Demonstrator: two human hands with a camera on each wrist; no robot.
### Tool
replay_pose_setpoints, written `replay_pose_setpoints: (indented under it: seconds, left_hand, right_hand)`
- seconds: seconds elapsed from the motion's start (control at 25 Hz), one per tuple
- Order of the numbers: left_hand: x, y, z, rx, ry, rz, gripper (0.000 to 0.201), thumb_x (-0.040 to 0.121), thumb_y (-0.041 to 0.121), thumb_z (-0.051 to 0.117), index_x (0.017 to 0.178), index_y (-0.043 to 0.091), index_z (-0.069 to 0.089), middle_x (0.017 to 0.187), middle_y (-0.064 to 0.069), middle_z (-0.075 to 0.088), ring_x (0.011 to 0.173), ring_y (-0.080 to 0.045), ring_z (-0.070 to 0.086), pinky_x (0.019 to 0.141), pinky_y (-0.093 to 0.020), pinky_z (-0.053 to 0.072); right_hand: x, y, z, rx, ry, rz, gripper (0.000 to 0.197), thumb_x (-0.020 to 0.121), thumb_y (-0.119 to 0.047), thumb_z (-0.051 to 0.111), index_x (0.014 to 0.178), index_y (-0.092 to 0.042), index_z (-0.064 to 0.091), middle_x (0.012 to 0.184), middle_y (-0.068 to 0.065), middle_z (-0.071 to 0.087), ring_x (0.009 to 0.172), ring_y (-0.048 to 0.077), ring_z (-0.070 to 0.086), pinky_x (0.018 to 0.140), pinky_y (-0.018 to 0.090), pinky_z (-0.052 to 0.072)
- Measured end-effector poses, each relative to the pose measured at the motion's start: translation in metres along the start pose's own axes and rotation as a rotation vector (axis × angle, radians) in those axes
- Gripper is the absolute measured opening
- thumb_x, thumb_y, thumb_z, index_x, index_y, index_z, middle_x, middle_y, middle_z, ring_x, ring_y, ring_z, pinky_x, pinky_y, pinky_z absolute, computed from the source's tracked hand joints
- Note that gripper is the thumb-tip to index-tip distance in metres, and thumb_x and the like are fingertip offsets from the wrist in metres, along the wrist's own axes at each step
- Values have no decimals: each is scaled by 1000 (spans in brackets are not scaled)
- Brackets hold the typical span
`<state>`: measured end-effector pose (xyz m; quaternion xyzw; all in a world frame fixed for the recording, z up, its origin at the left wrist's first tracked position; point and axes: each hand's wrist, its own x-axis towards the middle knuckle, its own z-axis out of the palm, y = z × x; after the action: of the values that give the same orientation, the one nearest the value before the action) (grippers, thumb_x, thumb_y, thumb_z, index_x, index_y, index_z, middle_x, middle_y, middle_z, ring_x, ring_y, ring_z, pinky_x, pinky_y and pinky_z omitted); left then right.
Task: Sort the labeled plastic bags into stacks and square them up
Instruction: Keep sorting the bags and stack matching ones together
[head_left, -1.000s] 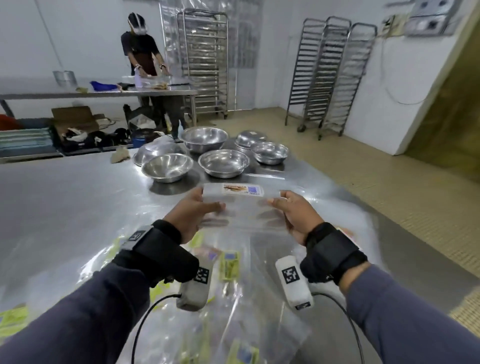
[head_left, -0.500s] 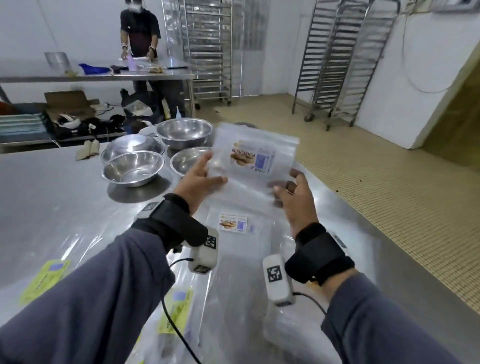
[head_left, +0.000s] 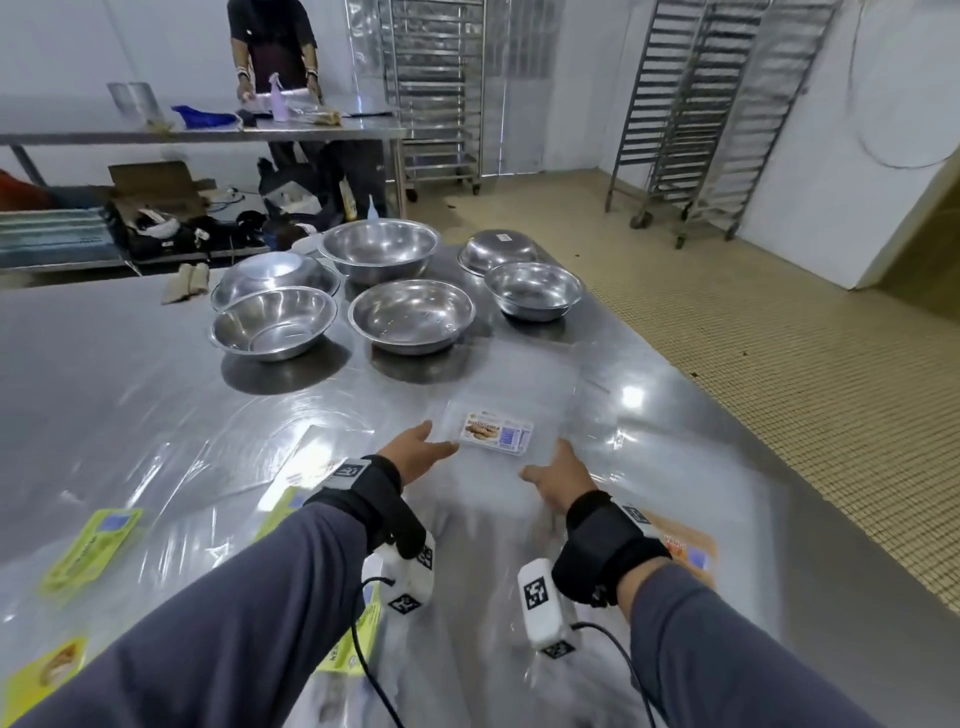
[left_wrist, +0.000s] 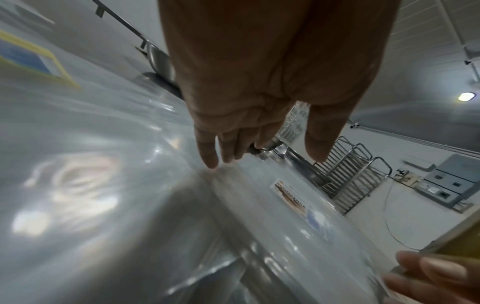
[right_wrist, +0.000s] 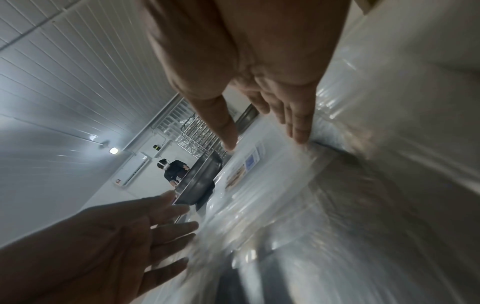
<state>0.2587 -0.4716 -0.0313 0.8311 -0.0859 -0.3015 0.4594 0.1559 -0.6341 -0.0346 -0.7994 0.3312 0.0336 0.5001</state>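
While the clear bag (head_left: 511, 415) with the brown label (head_left: 497, 430) is lying flat on the steel table (head_left: 104, 374), it is being flanked by both hands with nothing gripped. The left hand (head_left: 415, 453) is being held with fingers straight and thumb spread, its fingertips (left_wrist: 210, 160) at the bag's near-left edge; in the wrist view they seem to be touching the film. The right hand (head_left: 558, 475) is likewise being held flat and wide at the near-right corner, fingertips (right_wrist: 301, 135) on or just above the plastic.

A slip is being risked, by judgement: the film is slick on polished steel, so an uneven push from one side could skew the bag or wrinkle it instead of squaring it. Whether other bags lie under it cannot be told through the glare.

Room is being limited ahead by the bowls (head_left: 410, 317), which stand near the bag's far edge. To the right, bare steel is being left before the table edge (head_left: 737, 415). Yellow-labelled bags (head_left: 91, 551) are lying well apart at the near left, and an orange-labelled bag (head_left: 691, 553) is lying by the right wrist.
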Motion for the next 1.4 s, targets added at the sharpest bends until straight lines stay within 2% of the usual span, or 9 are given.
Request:
replay_pose_setpoints:
  seconds: [0.2, 0.36, 0.56, 0.8, 1.0, 1.12, 1.24, 1.32, 1.4]
  left_hand:
    - [-51, -13, -10, -51, 33, 83, 65, 91, 18, 60, 146, 6, 28, 148, -16, 35, 135, -26, 37, 107, -30, 30]
    - [-108, -42, -29, -60, 52, 138, 52, 91, 13, 58, 140, 8, 38, 136, -14, 49, 119, -21, 50, 93, -25, 38]
    - [-189, -100, -59, -110, 58, 143, 47, 91, 5, 56, 136, 8, 42, 124, -10, 54, 106, -16, 53, 75, -15, 46]
    - [-252, -164, -100, -15, 104, 79, 41, 89, 10, 60, 130, 10, 51, 127, -7, 54, 114, -21, 52, 88, -24, 38]
    - [-270, -195, -111, -26, 131, 5, 39, 89, 13, 61, 127, 7, 54, 124, -6, 57, 104, -16, 55, 82, -22, 39]
    - [-271, -208, -109, -41, 86, -15, 38, 89, 13, 62, 126, 4, 56, 125, -12, 60, 109, -18, 57, 87, -20, 39]
    - [-268, -213, -111, -207, 96, -21, 38, 88, 10, 62, 125, 2, 56, 127, -15, 58, 107, -18, 57, 84, -22, 41]
    - [-267, -215, -118, -293, 155, -17, 43, 83, 13, 68, 123, 2, 57, 123, -16, 58, 107, -24, 57, 76, -25, 45]
    - [-264, -221, -128, -318, 279, -23, 44, 80, 14, 69, 122, 5, 56, 118, -17, 57, 100, -34, 59, 73, -34, 48]
  right_hand:
    - [-48, -11, 3, -72, -46, -53, 69, 89, -19, 61, 144, -3, 23, 147, 15, 34, 133, 27, 37, 103, 29, 32]
    - [-98, -13, 23, -140, -150, -122, 66, 89, -20, 62, 143, -6, 27, 148, 12, 33, 132, 24, 38, 103, 29, 34]
    - [-165, -9, 67, -271, -250, -211, 67, 86, -23, 66, 141, -8, 32, 145, 9, 37, 131, 23, 40, 103, 30, 36]
    - [-212, 10, 131, -506, -279, -299, 66, 81, -27, 70, 137, -13, 38, 141, 6, 42, 130, 21, 40, 102, 27, 35]
    - [-220, 6, 171, -496, -178, -214, 72, 75, -37, 74, 130, -6, 38, 116, 9, 54, 106, 24, 53, 86, 30, 41]
    - [-221, 0, 188, -502, -126, -159, 83, 70, -31, 80, 132, -4, 32, 121, 14, 55, 111, 30, 54, 88, 33, 43]
    - [-220, -6, 199, -475, -88, -139, 65, 72, -17, 78, 122, -4, 40, 115, 13, 56, 107, 30, 55, 78, 28, 44]
    - [-219, -11, 202, -392, -68, -159, 29, 77, -13, 73, 95, -11, 51, 93, 5, 57, 90, 24, 54, 63, 22, 40]
    - [-216, -15, 203, -194, -110, -140, 19, 81, -7, 69, 79, -13, 51, 76, 2, 55, 75, 22, 53, 64, 25, 43]
